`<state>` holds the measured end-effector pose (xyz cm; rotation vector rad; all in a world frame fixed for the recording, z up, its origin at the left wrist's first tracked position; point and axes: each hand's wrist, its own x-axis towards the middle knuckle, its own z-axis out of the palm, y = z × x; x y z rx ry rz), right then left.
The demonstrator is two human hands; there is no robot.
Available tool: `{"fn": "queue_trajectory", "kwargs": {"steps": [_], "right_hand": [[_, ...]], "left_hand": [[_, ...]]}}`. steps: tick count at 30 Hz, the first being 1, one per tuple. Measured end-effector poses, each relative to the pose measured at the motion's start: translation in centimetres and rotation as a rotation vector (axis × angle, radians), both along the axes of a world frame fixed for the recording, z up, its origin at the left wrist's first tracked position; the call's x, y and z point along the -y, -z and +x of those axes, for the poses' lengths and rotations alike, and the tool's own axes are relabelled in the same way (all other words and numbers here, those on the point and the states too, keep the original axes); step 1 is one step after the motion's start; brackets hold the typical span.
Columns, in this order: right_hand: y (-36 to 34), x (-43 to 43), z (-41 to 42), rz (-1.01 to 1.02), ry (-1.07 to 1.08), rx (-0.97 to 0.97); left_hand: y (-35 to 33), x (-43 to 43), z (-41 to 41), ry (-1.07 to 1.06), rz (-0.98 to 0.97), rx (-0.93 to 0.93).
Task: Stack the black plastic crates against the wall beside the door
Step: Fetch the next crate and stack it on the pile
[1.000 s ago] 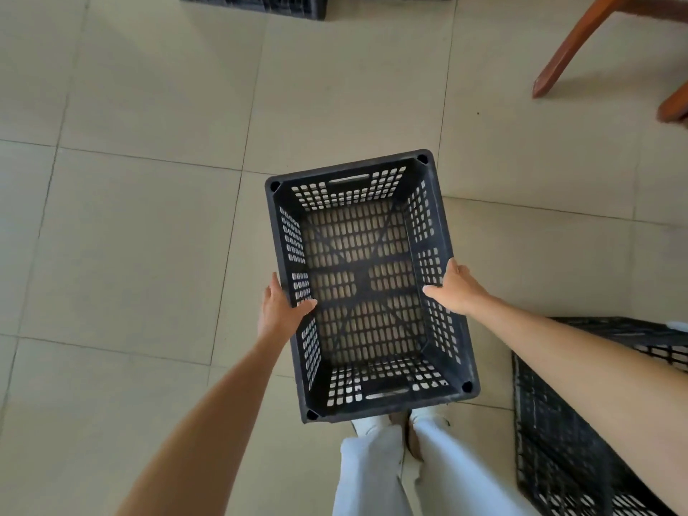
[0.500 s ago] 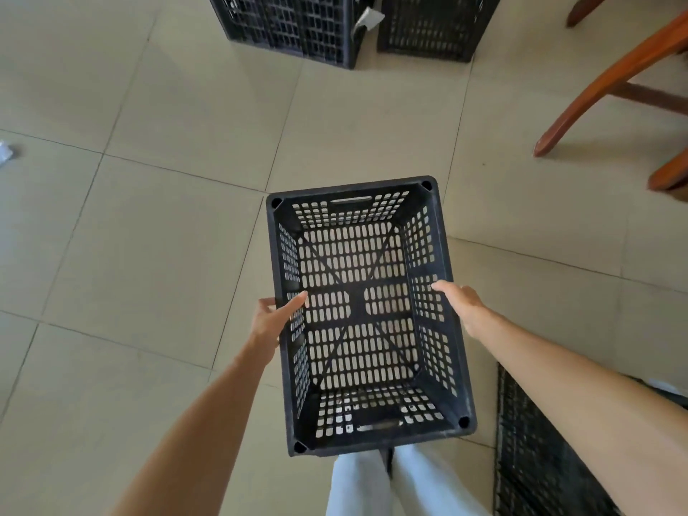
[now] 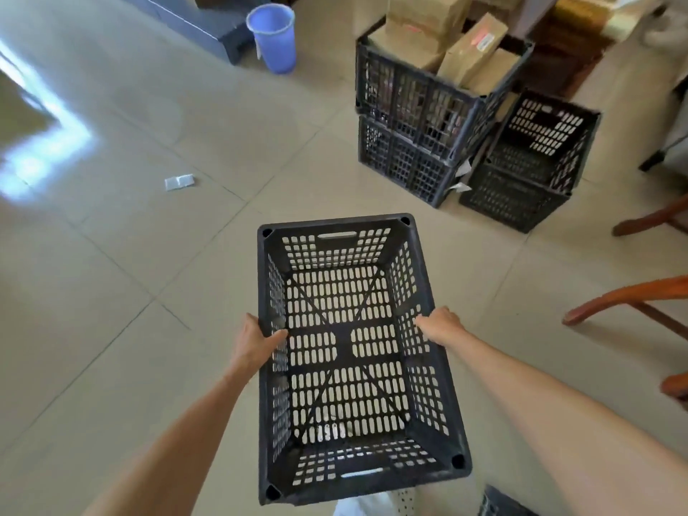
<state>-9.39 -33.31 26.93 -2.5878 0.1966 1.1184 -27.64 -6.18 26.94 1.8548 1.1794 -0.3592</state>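
Standing on beige floor tiles (image 3: 111, 292): stacked crates (image 3: 409, 117), blue bucket (image 3: 273, 39), beyond hand-held crate (image 3: 344, 346)

A crate (image 3: 344, 346) is hanging above the floor (image 3: 111, 292). Ahead right, a left stack (image 3: 409, 143) and a right stack (image 3: 528, 169) are standing side by side, boxes (image 3: 446, 35) sitting in the left one, a bucket (image 3: 273, 37) standing farther left.

Matt blk plastic crate (image 3: 344, 346), glossy smooth floor tiles (image 3: 111, 255); blue plastic bin (image 3: 273, 37); cardboard boxes (image 3: 473, 54); varnished wood chair leg (image 3: 614, 297)
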Motion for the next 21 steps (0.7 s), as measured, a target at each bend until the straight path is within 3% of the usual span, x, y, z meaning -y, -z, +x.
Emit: {"fn": "queue_trajectory", "kwargs": {"steps": [11, 21], "right_hand": [[-11.0, -21.5, 1.2, 0.086, -0.571, 0.117], [-15.3, -36.2, -7.1, 0.222, -1.176, 0.069]], "left_hand": [[-13.5, -9.5, -9.8, -0.471, 0.069, 0.065], [-18.0, -5.7, -21.6, -0.973, 0.261, -0.089]]}}
